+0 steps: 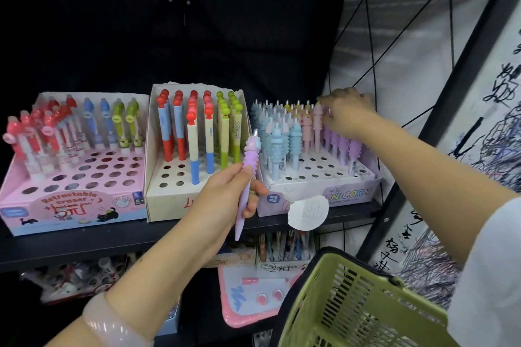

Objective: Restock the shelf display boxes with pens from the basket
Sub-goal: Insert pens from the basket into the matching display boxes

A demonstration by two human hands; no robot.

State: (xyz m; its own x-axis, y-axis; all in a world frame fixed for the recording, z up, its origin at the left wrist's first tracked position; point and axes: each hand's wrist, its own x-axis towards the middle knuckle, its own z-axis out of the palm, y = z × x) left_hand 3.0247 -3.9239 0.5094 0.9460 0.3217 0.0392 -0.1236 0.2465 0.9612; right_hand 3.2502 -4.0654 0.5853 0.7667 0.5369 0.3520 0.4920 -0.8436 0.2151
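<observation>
The pink box (70, 205), left of the cream box (169, 205), reads "Retractable eraser" on its front, with a handwritten "5元" below. Right of the cream box, the unicorn box (349, 196) reads "UNICORN". Below it, a lower label (279, 268) reads "2元1"; other print is illegible

Shelf (84, 245): three display boxes side by side, eraser box (70, 200) at 9 o'clock, unicorn box (324, 191) at 3 o'clock; basket (352, 304) at 5 o'clock, below.
</observation>
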